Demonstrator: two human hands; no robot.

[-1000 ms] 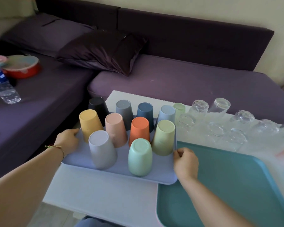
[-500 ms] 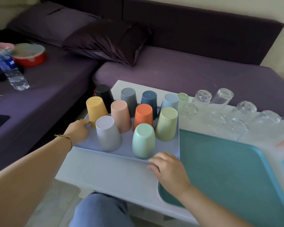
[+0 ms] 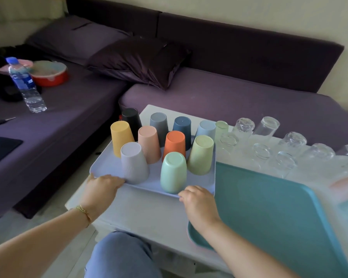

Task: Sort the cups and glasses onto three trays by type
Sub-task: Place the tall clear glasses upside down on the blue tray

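A lavender tray (image 3: 107, 167) on the white table carries several upside-down coloured plastic cups, among them a mint cup (image 3: 173, 172), an orange cup (image 3: 174, 144) and a yellow cup (image 3: 122, 137). My left hand (image 3: 100, 188) holds the tray's near left edge. My right hand (image 3: 197, 201) rests at its near right edge, fingers on the rim. Several clear glasses (image 3: 285, 161) stand upside down to the right. A teal tray (image 3: 269, 213) lies at the front right, with nothing on the part I can see.
The white table (image 3: 149, 215) has its front edge near my knee (image 3: 121, 255). A purple sofa (image 3: 229, 101) wraps round the back and left, holding a water bottle (image 3: 25, 85), a red bowl (image 3: 50, 74) and a dark cushion (image 3: 141, 61). Something pink (image 3: 346, 185) blurs at the right edge.
Both hands moved from the lavender tray's sides to its near edge. The tray with the cups now sits farther back on the table.
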